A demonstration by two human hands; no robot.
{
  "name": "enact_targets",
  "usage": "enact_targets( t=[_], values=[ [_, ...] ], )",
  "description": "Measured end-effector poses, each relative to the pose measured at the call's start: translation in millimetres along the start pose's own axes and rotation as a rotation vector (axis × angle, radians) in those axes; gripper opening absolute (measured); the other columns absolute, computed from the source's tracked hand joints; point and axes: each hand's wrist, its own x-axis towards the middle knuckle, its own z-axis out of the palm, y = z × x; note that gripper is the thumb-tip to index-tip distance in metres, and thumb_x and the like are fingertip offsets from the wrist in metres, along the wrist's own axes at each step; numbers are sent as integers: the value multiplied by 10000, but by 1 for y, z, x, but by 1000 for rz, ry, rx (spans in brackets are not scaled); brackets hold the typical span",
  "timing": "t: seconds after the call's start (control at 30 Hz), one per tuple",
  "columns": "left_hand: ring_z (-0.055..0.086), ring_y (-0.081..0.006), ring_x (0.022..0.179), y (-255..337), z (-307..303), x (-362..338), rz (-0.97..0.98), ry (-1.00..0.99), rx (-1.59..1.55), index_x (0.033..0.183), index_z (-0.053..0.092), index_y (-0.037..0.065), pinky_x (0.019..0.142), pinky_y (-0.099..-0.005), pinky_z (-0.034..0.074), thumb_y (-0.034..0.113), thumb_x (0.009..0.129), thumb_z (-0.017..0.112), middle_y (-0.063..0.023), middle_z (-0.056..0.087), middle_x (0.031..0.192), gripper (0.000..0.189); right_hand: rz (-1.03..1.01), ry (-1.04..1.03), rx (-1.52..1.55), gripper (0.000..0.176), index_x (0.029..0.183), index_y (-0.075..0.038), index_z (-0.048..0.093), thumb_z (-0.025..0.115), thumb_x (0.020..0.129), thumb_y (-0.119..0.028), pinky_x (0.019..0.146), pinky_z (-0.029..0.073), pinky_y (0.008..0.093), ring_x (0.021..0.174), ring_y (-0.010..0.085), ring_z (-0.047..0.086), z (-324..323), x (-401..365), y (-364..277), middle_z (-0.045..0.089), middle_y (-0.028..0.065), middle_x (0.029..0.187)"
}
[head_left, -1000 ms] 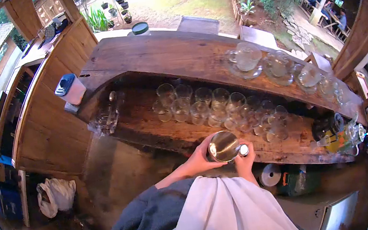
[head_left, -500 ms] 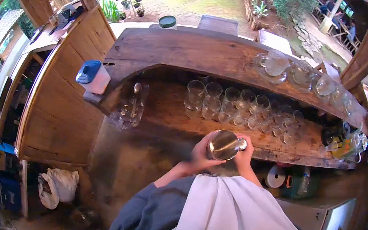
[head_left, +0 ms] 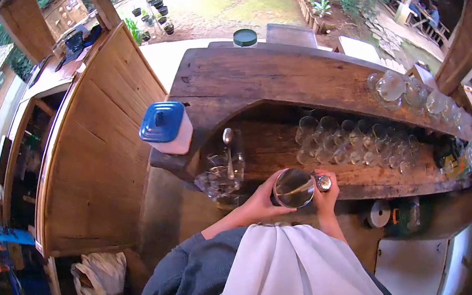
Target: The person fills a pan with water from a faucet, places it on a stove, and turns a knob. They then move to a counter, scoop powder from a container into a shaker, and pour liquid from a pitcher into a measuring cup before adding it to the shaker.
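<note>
Close in front of my body, I hold a shiny metal jug point(head_left: 294, 188), its round top facing up toward me. My left hand point(head_left: 261, 200) wraps around its left side, thumb along the near edge. On the right, my right hand point(head_left: 325, 198) closes around the handle side, where a rounded silver end point(head_left: 324, 183) shows above the fingers. Just beyond my hands, rows of clear glasses point(head_left: 344, 143) stand on the lower wooden shelf point(head_left: 275, 169). A tray point(head_left: 216, 177) with a spoon point(head_left: 227, 136) and glassy items lies to the left of them.
A white container with a blue lid point(head_left: 165, 127) sits at the left end of the curved wooden counter point(head_left: 273, 70). More glassware point(head_left: 390, 86) stands on its right part. Beyond the edge is a green-lidded jar point(head_left: 245, 39). A tall wooden panel point(head_left: 94, 149) rises at left, above a white bag point(head_left: 100, 278).
My view has turned left, so the counter and shelf sit farther right in the picture. Both hands still hold the metal jug, which has tilted slightly.
</note>
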Motion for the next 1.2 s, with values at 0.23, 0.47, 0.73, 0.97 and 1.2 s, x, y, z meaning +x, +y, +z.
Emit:
enact_targets(
  t=[0.23, 0.47, 0.73, 0.97, 1.2],
  values=[
    [361, -219, 1247, -12, -50, -7, 15, 18, 46, 1349, 249, 0, 1037, -350, 296, 225, 610, 840, -145, 387, 1325, 973, -44, -44, -45, 299, 954, -11, 538, 689, 696, -12, 822, 442, 277, 926, 169, 570, 53, -17, -18, 607, 108, 985],
    [397, -269, 1239, 5, -58, -12, 9, 138, 69, 1346, 266, 11, 1024, -367, 319, 227, 623, 823, -174, 401, 1320, 937, -42, -47, -4, 335, 990, -15, 532, 691, 698, -51, 796, 443, 285, 891, 181, 573, 67, -20, -9, 593, 100, 977],
    [409, -280, 1203, -29, -38, -9, -7, 376, 147, 1337, 132, 30, 1000, -378, 339, 238, 633, 825, -196, 374, 1288, 1010, -30, -97, 4, 372, 1022, -13, 513, 665, 686, -60, 842, 411, 310, 921, 208, 535, 57, -17, -19, 546, 114, 991],
    [408, -296, 1171, -35, -28, -1, -33, 475, 198, 1290, 133, -17, 983, -368, 350, 264, 628, 831, -208, 321, 1258, 1002, -317, -63, -348, 447, 1056, -11, 506, 696, 661, -99, 858, 396, 350, 939, 274, 511, 50, -6, -24, 476, 137, 1017],
    [411, -301, 1164, -35, -26, 6, -28, 464, 146, 1295, 116, -23, 980, -373, 355, 270, 628, 830, -221, 323, 1246, 1021, -137, -37, -255, 479, 1109, -25, 521, 706, 673, -102, 888, 381, 352, 1009, 278, 476, 48, -6, -32, 467, 146, 1043]
  ],
)
